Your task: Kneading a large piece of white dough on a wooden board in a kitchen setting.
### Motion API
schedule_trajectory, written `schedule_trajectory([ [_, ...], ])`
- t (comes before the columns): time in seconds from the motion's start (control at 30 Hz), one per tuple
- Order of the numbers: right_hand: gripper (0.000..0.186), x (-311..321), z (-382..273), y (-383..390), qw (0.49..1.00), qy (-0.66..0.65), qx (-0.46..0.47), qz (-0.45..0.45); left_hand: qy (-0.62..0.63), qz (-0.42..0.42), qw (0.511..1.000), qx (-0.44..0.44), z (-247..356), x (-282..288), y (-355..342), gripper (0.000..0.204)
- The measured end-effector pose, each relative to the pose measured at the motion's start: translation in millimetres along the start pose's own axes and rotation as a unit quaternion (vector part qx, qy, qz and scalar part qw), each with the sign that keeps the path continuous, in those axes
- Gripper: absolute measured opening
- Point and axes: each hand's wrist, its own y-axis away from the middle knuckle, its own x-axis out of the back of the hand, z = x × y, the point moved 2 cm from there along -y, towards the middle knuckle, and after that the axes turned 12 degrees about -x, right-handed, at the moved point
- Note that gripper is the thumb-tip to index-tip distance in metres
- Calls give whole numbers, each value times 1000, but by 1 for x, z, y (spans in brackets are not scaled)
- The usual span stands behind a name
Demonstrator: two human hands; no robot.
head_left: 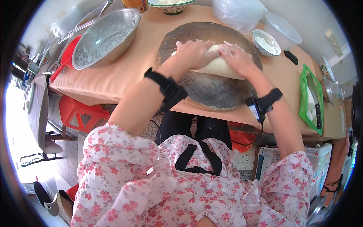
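A thick roll of pale dough [221, 69] lies across a round, dark wooden chopping board [210, 94]. My left hand [194, 54] is curled over the dough's left part, its fingers bent over the far side. Close beside it, my right hand [236, 57] grips the dough from above, with flour on its fingers. The far side of the dough is partly hidden under both hands. Flour dusts the near part of the board.
A large floury steel bowl [107, 39] and a red dipper [68, 56] stand at the left. Right of the board are a small bowl of white powder [266, 42], a lidded plastic tub [283, 28] and a green basket [305, 100] with a black-handled knife [318, 115].
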Motion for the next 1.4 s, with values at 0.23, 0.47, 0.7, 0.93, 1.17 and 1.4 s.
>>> schedule_trajectory([
  [0.23,53,-6,-5,110,956,-68,244,145,-71,237,957,-154,39,-23,103,61],
  [0.47,52,-14,-10,161,940,-11,257,224,-111,323,918,-201,53,-50,141,68],
  [0.7,51,1,-12,88,968,1,202,151,-140,214,955,-151,31,-22,84,74],
  [0.93,57,4,-1,9,1000,5,30,0,-29,20,998,-47,2,-4,13,73],
  [1.17,53,3,2,29,998,49,16,43,14,31,998,-53,9,-5,26,68],
  [1.4,50,-3,-7,131,963,6,213,165,19,290,940,-180,37,-21,115,55],
])
